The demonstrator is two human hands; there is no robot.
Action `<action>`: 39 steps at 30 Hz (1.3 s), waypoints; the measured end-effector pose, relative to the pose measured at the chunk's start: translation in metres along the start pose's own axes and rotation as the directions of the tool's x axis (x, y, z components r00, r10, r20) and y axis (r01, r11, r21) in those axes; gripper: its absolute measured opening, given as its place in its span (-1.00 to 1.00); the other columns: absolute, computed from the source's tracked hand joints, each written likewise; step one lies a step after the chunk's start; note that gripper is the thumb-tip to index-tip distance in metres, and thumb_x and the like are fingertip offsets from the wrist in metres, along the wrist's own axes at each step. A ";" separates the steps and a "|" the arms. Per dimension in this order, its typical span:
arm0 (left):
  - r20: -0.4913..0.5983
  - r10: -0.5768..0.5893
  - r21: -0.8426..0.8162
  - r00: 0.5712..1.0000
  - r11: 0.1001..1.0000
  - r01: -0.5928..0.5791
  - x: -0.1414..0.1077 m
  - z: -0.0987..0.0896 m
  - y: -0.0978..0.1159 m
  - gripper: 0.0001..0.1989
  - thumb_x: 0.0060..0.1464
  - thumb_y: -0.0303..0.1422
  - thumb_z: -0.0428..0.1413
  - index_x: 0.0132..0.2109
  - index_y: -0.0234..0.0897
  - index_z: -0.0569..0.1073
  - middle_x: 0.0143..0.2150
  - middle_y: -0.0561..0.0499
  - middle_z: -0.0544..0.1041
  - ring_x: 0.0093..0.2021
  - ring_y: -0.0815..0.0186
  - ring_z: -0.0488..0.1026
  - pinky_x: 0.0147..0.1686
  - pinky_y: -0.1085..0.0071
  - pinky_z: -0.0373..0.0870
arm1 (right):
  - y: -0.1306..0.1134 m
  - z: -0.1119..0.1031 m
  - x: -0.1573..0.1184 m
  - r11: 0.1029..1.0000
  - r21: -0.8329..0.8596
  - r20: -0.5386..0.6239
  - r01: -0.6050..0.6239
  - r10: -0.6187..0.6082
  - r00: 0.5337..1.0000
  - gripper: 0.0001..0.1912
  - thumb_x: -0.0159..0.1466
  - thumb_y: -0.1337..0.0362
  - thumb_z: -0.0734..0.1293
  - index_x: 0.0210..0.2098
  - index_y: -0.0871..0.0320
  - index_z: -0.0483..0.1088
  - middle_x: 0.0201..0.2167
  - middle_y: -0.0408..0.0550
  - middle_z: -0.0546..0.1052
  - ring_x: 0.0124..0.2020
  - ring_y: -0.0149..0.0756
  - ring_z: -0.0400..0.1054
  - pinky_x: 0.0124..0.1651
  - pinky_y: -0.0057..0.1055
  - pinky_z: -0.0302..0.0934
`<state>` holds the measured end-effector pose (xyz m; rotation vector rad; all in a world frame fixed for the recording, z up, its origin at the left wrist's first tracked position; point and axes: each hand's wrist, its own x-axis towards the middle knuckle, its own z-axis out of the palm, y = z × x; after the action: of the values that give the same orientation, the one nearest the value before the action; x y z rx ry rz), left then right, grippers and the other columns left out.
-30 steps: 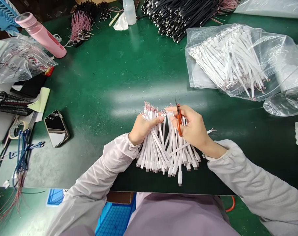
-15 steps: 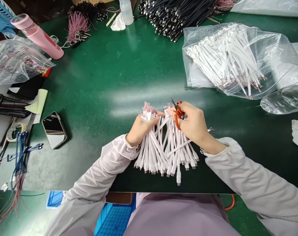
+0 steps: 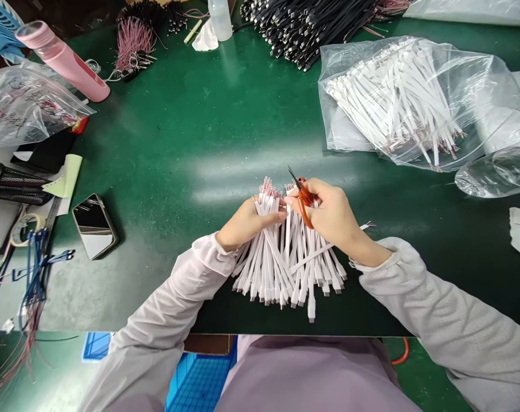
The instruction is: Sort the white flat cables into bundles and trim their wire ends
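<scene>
My left hand (image 3: 254, 222) is wrapped round the upper part of a bunch of white flat USB cables (image 3: 266, 269), whose stripped pinkish wire ends stick up above the fingers. Orange-handled scissors (image 3: 305, 209) sit in my right hand (image 3: 330, 214), blades pointing up and to the left. The right fingertips meet the left ones at the tops of the cables; whether they also pinch a cable is hidden. More white cables (image 3: 322, 263) lie under the right hand, connectors toward the table's front edge.
A clear plastic bag (image 3: 397, 103) of white cables lies at the back right. Black cables (image 3: 305, 28) are piled at the back. On the left are a phone (image 3: 95, 226), a pink bottle (image 3: 66, 63), blue cables (image 3: 36, 269) and a tape roll (image 3: 26, 229). The green table (image 3: 157, 143) ends near my body.
My left hand has shifted slightly right, its thumb now closer to the right fingers. The right hand and scissors have moved a little left, the blades tilting further left.
</scene>
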<state>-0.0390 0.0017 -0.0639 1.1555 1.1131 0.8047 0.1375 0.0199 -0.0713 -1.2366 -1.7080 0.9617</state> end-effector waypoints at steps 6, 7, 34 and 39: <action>0.008 -0.101 -0.105 0.995 0.989 0.101 -0.002 -0.005 0.002 -0.67 -0.07 -0.25 0.30 -0.15 -0.29 0.52 -0.44 0.04 0.51 -0.42 0.32 0.44 -0.30 0.35 0.35 | 0.000 -0.006 0.000 1.000 0.003 -0.031 -0.015 0.015 0.999 -0.78 0.15 0.23 0.37 -0.56 0.17 0.34 -0.53 -0.11 0.39 -0.47 -0.35 0.25 -0.38 -0.36 0.13; -0.004 -0.103 -0.127 0.995 0.987 0.102 -0.001 -0.003 0.001 -0.68 -0.10 -0.27 0.32 -0.19 -0.30 0.53 -0.42 0.03 0.51 -0.42 0.33 0.43 -0.30 0.36 0.34 | -0.001 -0.006 0.000 0.998 0.045 -0.020 -0.034 0.035 0.999 -0.78 0.16 0.20 0.37 -0.54 0.17 0.37 -0.52 -0.11 0.41 -0.45 -0.34 0.27 -0.36 -0.36 0.15; -0.115 -0.113 -0.225 0.987 0.971 0.085 -0.002 0.002 -0.005 -0.80 -0.14 -0.30 0.34 -0.44 -0.35 0.54 -0.51 0.01 0.52 -0.43 0.32 0.44 -0.26 0.35 0.39 | -0.001 -0.008 -0.005 0.970 -0.209 -0.123 0.122 -0.150 0.981 -0.72 0.23 0.26 0.30 -0.60 0.13 0.31 -0.56 -0.11 0.32 -0.49 -0.33 0.23 -0.38 -0.36 0.11; -0.184 -0.050 -0.133 0.982 0.991 0.026 -0.004 0.009 -0.007 -0.76 -0.12 -0.26 0.32 -0.52 -0.33 0.50 -0.50 0.01 0.52 -0.43 0.32 0.44 -0.30 0.37 0.37 | -0.007 0.001 -0.008 0.996 -0.081 -0.063 0.048 -0.054 0.997 -0.85 0.18 0.25 0.37 -0.48 0.16 0.42 -0.50 -0.09 0.43 -0.43 -0.30 0.31 -0.37 -0.37 0.14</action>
<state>-0.0321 -0.0059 -0.0701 0.9619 1.2153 0.9567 0.1358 0.0105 -0.0671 -1.2557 -1.7326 0.8216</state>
